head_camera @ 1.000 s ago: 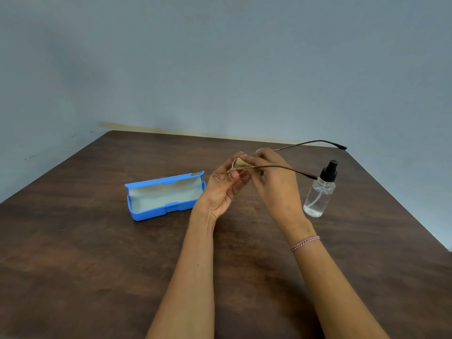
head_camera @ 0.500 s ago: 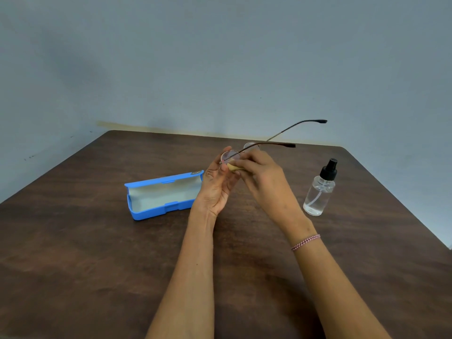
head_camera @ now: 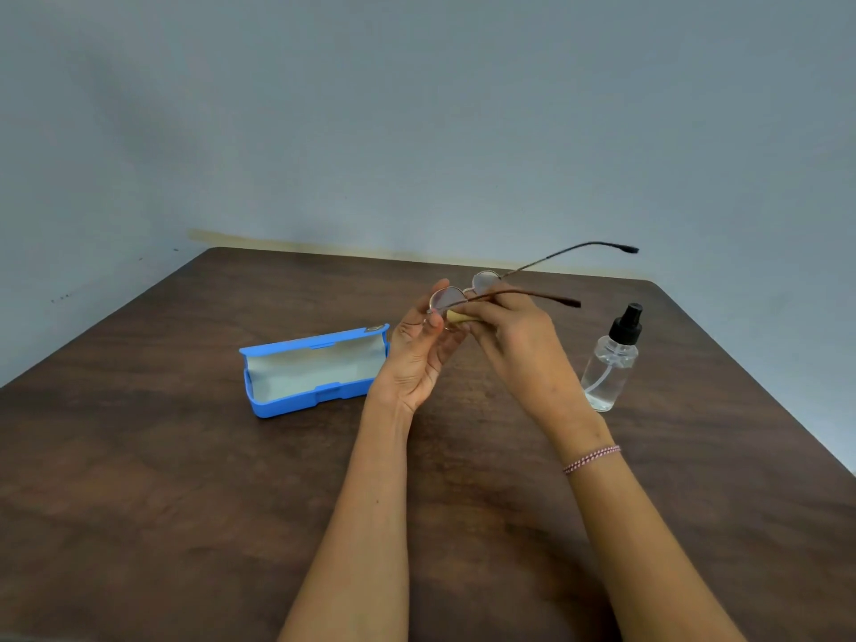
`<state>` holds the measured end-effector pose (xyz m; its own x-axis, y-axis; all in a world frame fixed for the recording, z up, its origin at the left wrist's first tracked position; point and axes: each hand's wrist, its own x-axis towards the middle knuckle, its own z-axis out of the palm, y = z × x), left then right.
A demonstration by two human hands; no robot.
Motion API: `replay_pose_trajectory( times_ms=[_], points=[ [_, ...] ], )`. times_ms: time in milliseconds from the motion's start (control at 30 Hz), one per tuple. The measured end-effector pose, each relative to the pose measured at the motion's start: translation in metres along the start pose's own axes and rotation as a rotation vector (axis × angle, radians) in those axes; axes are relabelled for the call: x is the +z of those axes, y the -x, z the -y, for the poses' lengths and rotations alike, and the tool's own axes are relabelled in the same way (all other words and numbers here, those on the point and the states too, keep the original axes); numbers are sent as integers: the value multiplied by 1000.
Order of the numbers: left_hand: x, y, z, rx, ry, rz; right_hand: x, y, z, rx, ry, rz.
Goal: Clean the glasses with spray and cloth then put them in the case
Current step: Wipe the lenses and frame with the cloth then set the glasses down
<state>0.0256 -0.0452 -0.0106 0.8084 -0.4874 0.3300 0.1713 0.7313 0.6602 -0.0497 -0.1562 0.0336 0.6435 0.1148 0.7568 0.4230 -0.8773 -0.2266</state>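
Observation:
Thin-framed glasses [head_camera: 484,284] with round lenses are held above the table, both temples open and pointing right. My left hand [head_camera: 419,354] pinches the rim of the left lens. My right hand [head_camera: 514,345] presses a small beige cloth [head_camera: 458,317] against the lower edge of that lens. An open blue case [head_camera: 296,398] with a pale lining lies on the table to the left of my hands. A clear spray bottle [head_camera: 609,368] with a black nozzle stands upright to the right of my right hand.
Everything rests on a dark brown wooden table [head_camera: 162,502] set into a corner of grey-blue walls. Its right edge runs diagonally just beyond the bottle. My two forearms cross the near half of the table.
The glasses have been tilted up and turned so that the lenses now show above my fingers. The cloth has shifted to the lower edge of the left lens. Case and bottle have not moved.

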Motion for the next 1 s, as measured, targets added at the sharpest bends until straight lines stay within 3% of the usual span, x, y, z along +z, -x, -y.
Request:
replay_pose_trajectory(
  times_ms=[233,433,600,767,1000],
  points=[
    [5,0,5,-75,-100,31,5,1,9,91,155,-178],
    [-2,-1,3,-35,-57,-12,2,0,6,69,25,4],
    [0,-1,3,-42,-29,25,5,1,10,28,19,-91],
    [2,-1,7,-56,-69,11,5,2,12,112,39,-150],
    [-2,-1,3,-51,-3,0,-5,-1,10,127,-94,38]
  ],
)
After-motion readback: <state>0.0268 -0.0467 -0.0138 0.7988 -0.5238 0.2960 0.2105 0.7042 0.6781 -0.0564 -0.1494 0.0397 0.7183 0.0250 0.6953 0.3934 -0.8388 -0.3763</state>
